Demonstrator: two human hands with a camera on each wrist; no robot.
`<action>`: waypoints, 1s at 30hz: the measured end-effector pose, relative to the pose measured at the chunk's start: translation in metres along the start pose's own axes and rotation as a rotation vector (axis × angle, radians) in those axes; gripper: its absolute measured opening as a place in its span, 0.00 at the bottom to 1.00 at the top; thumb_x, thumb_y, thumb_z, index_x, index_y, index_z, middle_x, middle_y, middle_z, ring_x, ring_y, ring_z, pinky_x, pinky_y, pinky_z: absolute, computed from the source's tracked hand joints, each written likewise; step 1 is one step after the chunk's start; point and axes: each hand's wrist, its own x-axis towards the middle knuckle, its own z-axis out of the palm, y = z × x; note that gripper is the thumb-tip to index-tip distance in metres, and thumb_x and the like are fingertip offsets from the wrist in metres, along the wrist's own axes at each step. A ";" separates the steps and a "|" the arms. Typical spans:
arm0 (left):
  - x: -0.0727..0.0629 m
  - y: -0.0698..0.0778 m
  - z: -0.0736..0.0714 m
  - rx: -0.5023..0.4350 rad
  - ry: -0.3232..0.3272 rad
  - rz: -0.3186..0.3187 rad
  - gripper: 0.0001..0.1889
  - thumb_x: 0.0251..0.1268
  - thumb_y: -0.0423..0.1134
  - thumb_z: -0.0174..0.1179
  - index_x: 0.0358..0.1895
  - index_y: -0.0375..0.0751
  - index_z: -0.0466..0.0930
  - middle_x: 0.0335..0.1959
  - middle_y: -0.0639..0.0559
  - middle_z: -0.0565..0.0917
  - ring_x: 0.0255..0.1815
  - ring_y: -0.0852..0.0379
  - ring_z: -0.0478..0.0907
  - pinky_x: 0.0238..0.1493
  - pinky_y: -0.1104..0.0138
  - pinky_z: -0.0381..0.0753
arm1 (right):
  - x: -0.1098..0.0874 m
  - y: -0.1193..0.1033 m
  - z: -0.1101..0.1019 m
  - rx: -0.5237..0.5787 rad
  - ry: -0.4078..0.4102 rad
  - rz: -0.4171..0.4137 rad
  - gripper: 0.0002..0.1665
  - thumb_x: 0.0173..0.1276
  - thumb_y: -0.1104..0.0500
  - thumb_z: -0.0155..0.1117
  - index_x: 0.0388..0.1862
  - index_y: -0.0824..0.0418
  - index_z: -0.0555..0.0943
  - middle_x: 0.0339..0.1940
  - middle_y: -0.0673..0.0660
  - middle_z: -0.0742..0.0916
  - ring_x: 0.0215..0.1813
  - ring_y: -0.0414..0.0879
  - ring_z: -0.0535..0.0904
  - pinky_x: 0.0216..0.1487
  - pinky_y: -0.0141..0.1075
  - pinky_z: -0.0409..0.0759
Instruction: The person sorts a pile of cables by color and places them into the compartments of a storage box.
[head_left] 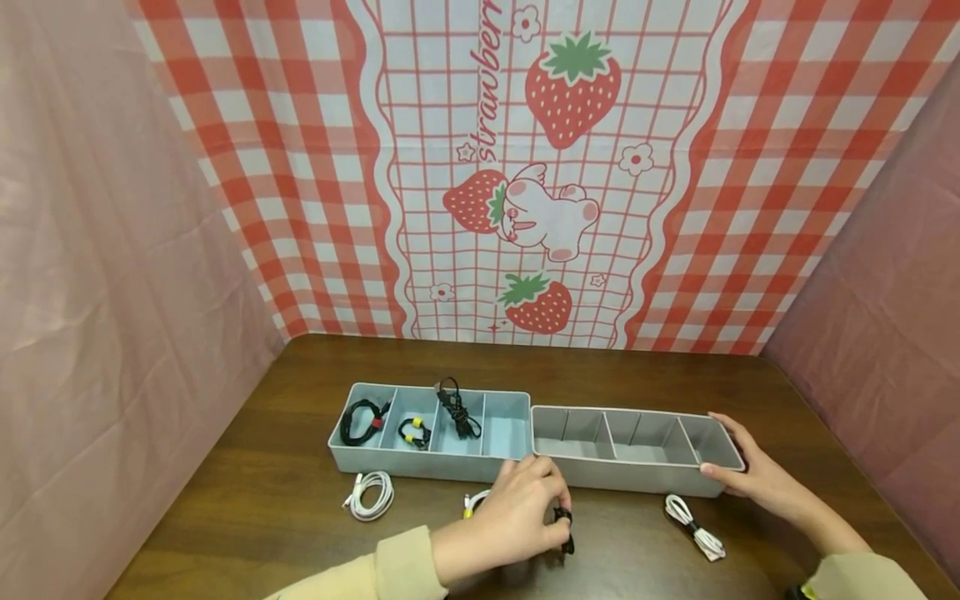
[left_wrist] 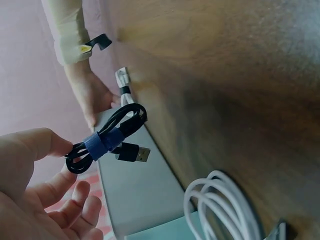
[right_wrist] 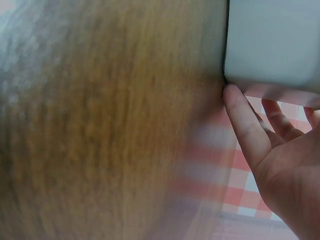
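My left hand (head_left: 517, 517) is over the table in front of the boxes, pinching a coiled black USB cable (left_wrist: 107, 140) between thumb and fingertip. A blue strap (left_wrist: 96, 145) binds the coil, and its metal USB plug sticks out. At the far right, my right hand (head_left: 761, 479) grips the end of a grey divided box (head_left: 630, 475), thumb on the near side and fingers at the far corner. Its compartments hold nothing. Left of it and right up against it stands a pale blue divided box (head_left: 420, 462) with black cables in three of its compartments.
On the table (head_left: 247, 450), a coiled white cable (head_left: 371, 497) lies before the blue box. Another white cable (head_left: 477, 500) with a yellow tie is partly hidden by my left hand. A white cable with a black tie (head_left: 693, 527) lies near my right hand. A checked cloth (head_left: 322, 167) hangs behind.
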 end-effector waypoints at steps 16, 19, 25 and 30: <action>0.000 -0.005 -0.026 0.000 0.044 0.015 0.05 0.47 0.44 0.66 0.27 0.56 0.79 0.33 0.64 0.74 0.36 0.67 0.69 0.36 0.73 0.59 | -0.001 0.000 0.002 -0.002 0.013 -0.033 0.49 0.68 0.61 0.59 0.75 0.57 0.38 0.63 0.73 0.60 0.44 0.29 0.69 0.32 0.41 0.79; 0.001 -0.006 -0.031 -0.009 0.042 0.013 0.05 0.48 0.44 0.66 0.28 0.55 0.79 0.34 0.64 0.74 0.37 0.66 0.70 0.37 0.73 0.59 | -0.001 0.000 0.002 0.006 0.009 -0.027 0.49 0.68 0.61 0.59 0.76 0.57 0.38 0.63 0.74 0.59 0.45 0.28 0.69 0.33 0.42 0.79; 0.003 -0.009 -0.041 -0.027 0.040 -0.015 0.05 0.49 0.44 0.66 0.29 0.55 0.79 0.35 0.63 0.75 0.38 0.65 0.71 0.38 0.71 0.60 | -0.001 0.000 0.002 0.009 0.008 -0.017 0.49 0.68 0.60 0.59 0.75 0.57 0.38 0.63 0.74 0.59 0.47 0.33 0.69 0.33 0.43 0.80; 0.005 -0.011 -0.048 -0.036 0.042 -0.037 0.05 0.49 0.44 0.65 0.29 0.55 0.79 0.36 0.63 0.76 0.40 0.64 0.71 0.40 0.69 0.62 | -0.001 0.002 0.002 0.006 0.015 -0.025 0.49 0.67 0.61 0.59 0.75 0.57 0.38 0.63 0.75 0.60 0.45 0.29 0.69 0.32 0.43 0.80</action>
